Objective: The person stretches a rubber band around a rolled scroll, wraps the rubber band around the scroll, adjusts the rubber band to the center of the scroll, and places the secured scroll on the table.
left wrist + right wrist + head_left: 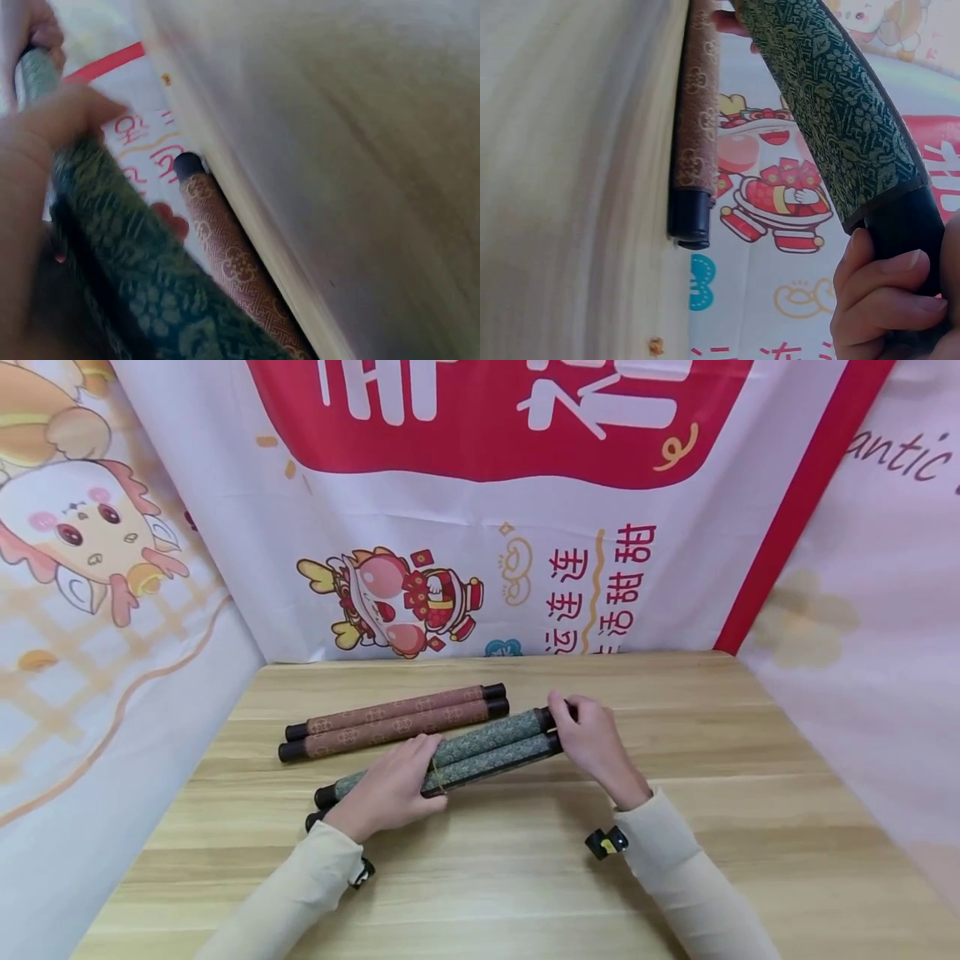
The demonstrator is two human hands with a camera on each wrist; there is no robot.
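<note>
Around mid-counter [510, 885], your left hand [393, 781] has the green patterned scroll rolls [495, 733] gripped, your right hand [596, 743] is grasping their right black end, and brown scroll rolls [397, 727] sit just behind, far side.

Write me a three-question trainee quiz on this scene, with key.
1. True or false: the right hand grips a black end of the green, floral, fabric-covered rolls.
2. Choose: the black-ended, reddish-brown patterned rolls lie on (a) the pale wood-grain table, (b) the green rolls, (c) a sleeve.
3. Fill in: the thin yellowish cord is nearest the ___.
Key: 1 true; 2 a; 3 left hand.
</note>
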